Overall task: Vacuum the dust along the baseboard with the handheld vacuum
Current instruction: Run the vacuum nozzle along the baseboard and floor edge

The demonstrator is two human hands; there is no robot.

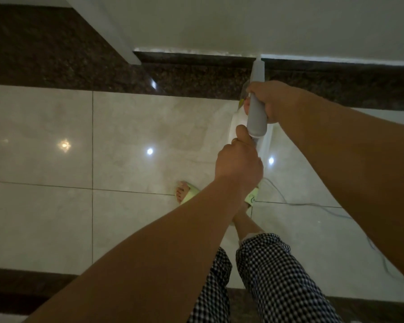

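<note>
A slim white and grey handheld vacuum [257, 113] points away from me. Its narrow nozzle tip touches the top edge of the dark granite baseboard [196, 59], where a pale line of dust runs under the white wall. My right hand [269, 101] grips the vacuum's grey body from the right. My left hand [238, 163] holds the rear end of the vacuum, thumb up against the grey barrel. The vacuum's lower white part is partly hidden behind both hands.
A dark speckled granite strip [79, 68] borders glossy beige floor tiles [44, 141]. A white wall corner [117, 36] juts out at left. A thin white cord [313, 203] trails across the tiles to the right. My feet in green slippers [189, 194] stand below the hands.
</note>
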